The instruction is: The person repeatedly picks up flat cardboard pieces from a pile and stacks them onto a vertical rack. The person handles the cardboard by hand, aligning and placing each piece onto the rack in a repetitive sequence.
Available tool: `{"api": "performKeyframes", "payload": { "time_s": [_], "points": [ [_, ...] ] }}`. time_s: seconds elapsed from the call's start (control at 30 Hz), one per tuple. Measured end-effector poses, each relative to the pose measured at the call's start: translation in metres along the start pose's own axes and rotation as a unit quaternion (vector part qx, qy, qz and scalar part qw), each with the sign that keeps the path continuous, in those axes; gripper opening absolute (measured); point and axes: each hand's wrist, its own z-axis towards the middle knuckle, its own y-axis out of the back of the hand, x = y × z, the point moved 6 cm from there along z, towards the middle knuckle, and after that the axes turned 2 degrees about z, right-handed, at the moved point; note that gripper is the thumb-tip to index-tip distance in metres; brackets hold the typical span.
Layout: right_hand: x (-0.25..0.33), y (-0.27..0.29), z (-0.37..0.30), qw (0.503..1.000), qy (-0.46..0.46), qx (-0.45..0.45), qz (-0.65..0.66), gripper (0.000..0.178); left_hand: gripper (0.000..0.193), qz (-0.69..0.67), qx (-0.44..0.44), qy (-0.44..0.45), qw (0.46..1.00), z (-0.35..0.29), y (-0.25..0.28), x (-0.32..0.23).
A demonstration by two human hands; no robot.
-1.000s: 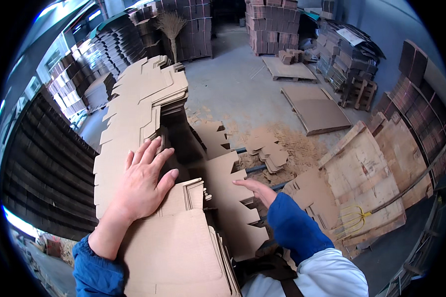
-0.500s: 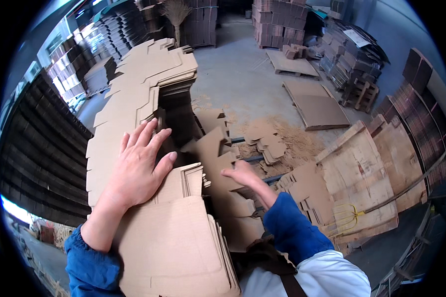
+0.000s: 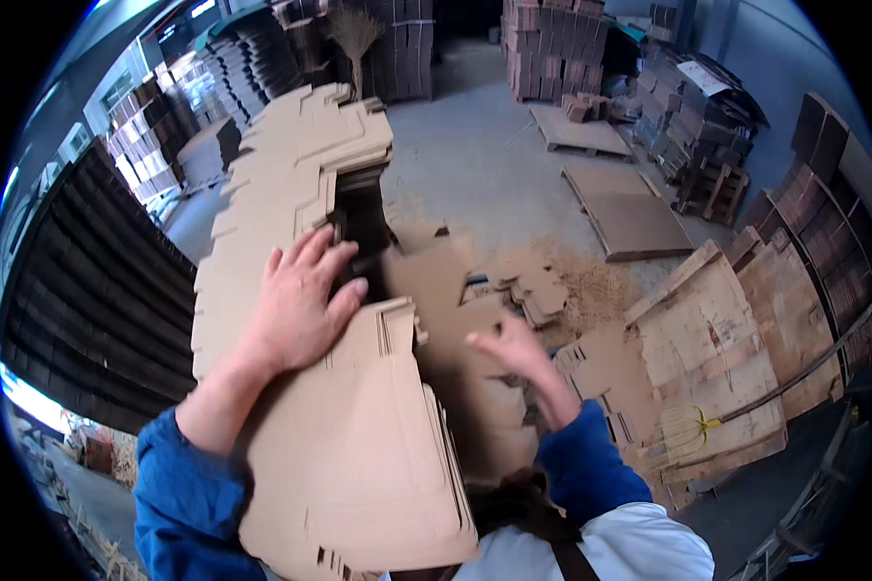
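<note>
My left hand (image 3: 305, 295) lies palm down, fingers spread, on a long stack of die-cut cardboard sheets (image 3: 281, 203). Its fingertips reach the edge of a dark cut-out gap (image 3: 361, 218) in the stack. Past the stack's right side, my right hand (image 3: 521, 351) hovers over loose cardboard pieces, thumb apart from the forefinger. The other fingers are partly hidden. Beside that hand, a brown cardboard piece (image 3: 431, 281) looks smeared by motion. Nearest my body, the stack's front part (image 3: 344, 455) shows several layered edges on its right.
Cardboard scraps (image 3: 535, 290) and shreds (image 3: 596, 290) litter the floor at right. A yellow fork (image 3: 688, 426) leans by wooden boards (image 3: 712, 339). Pallets (image 3: 625, 213) lie farther off. Dark stacked sheets (image 3: 87, 290) stand at left; bundled cardboard (image 3: 557, 48) stands at the back.
My right hand has moved a little to the right, away from the stack. My left hand stays flat on the sheets. The whole view has shifted slightly.
</note>
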Motion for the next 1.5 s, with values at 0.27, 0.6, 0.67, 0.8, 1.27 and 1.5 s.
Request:
{"api": "performKeyframes", "payload": {
  "time_s": [0.27, 0.6, 0.67, 0.8, 1.27, 1.5],
  "points": [
    [-0.15, 0.112, -0.08, 0.875, -0.109, -0.065, 0.467, 0.043, 0.049, -0.021, -0.018, -0.034, 0.999, 0.01, -0.003, -0.005],
    [-0.2, 0.163, -0.146, 0.841, -0.07, -0.154, 0.514, 0.048, 0.049, -0.025, 0.053, -0.037, 0.998, 0.013, 0.01, -0.009],
    [-0.2, 0.173, -0.153, 0.849, -0.067, -0.145, 0.504, 0.05, 0.051, 0.003, 0.062, -0.03, 0.998, 0.015, 0.011, -0.009],
    [-0.212, 0.197, -0.164, 0.856, -0.083, -0.155, 0.485, 0.054, 0.053, 0.068, 0.06, -0.002, 0.996, 0.021, 0.012, -0.008],
    [-0.246, 0.246, -0.16, 0.871, -0.087, -0.108, 0.472, 0.058, 0.058, 0.103, 0.008, 0.057, 0.993, 0.028, 0.011, -0.002],
    [-0.253, 0.249, -0.156, 0.872, -0.098, -0.098, 0.47, 0.058, 0.058, 0.08, 0.01, 0.068, 0.994, 0.028, 0.012, -0.004]
  ]
}}
